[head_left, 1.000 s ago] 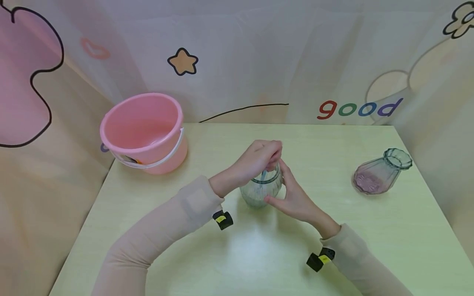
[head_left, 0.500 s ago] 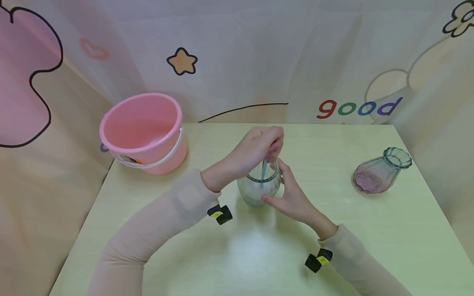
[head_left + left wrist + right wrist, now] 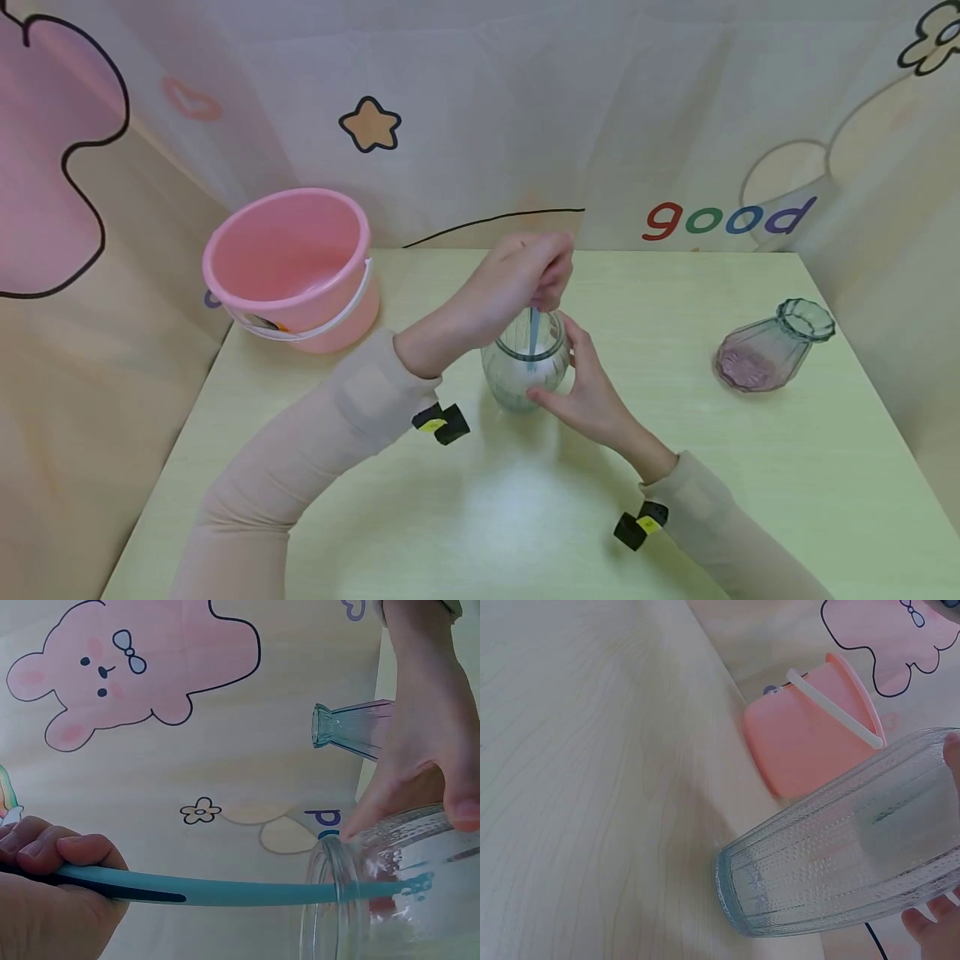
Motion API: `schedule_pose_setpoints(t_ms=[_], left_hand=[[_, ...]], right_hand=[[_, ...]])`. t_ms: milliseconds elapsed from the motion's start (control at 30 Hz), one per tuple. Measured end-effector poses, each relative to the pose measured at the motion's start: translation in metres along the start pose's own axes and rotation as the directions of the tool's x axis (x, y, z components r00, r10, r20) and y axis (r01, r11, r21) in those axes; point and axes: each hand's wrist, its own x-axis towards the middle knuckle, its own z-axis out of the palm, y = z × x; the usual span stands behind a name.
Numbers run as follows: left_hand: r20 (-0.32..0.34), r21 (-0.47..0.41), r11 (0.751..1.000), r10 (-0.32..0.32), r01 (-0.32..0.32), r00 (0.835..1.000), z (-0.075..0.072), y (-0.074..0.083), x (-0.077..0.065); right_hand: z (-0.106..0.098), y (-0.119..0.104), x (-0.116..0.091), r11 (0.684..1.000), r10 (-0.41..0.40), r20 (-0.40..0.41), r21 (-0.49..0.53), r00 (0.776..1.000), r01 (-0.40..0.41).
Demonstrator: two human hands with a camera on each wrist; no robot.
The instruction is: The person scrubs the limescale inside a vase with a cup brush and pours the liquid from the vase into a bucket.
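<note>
In the head view my left hand [image 3: 517, 279] holds a blue bottle brush [image 3: 534, 333] from above, its lower part inside a clear ribbed glass vase [image 3: 513, 379]. Curled fingers wrap the dark-and-teal handle [image 3: 240, 894] in the left wrist view. A pale mass, blurred by the glass, surrounds the handle's far end. My right hand [image 3: 592, 404] grips the side of the vase, thumb in front and fingers behind. From the right wrist, the vase's base [image 3: 735, 892] appears at the table surface, with the whitish brush head [image 3: 907, 817] showing through the wall.
A pink bucket [image 3: 330, 325] with a white handle stands at the back left of the pale table [image 3: 495, 517]. Toward the right edge stands a second glass vase [image 3: 772, 354], purple at the bottom and greenish at the rim. A printed curtain [image 3: 480, 125] hangs behind.
My left hand has risen, drawing more of the brush handle above the rim. The right hand keeps its grip, and the vase has shifted only slightly.
</note>
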Motion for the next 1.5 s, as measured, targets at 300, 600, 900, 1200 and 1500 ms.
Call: schedule_pose_setpoints(t_ms=[300, 600, 900, 1200, 1500], left_hand=[[-0.035, -0.024, 0.999, -0.042, 0.042, 0.998, 0.005, -0.015, -0.002], [-0.074, -0.009, 0.996, -0.088, 0.087, 0.993, 0.007, -0.043, -0.001], [-0.084, 0.013, 0.991, -0.135, 0.137, 0.987, 0.007, -0.058, -0.001], [-0.094, 0.015, 0.989, -0.148, 0.150, 0.985, 0.005, -0.066, 0.001], [-0.116, -0.014, 0.991, -0.135, 0.134, 0.984, 0.000, -0.051, -0.001]], right_hand=[[0.000, 0.001, -0.002, 1.000, 0.001, -0.003, -0.018, 1.000, -0.002], [0.002, 0.002, -0.003, 1.000, -0.009, -0.026, -0.027, 1.000, 0.008], [0.006, -0.001, -0.005, 0.999, 0.011, -0.066, -0.040, 0.998, -0.014], [0.008, -0.003, -0.005, 0.999, 0.016, -0.090, -0.034, 0.996, -0.019], [0.014, -0.001, -0.006, 0.999, 0.019, -0.135, -0.030, 0.991, -0.023]])
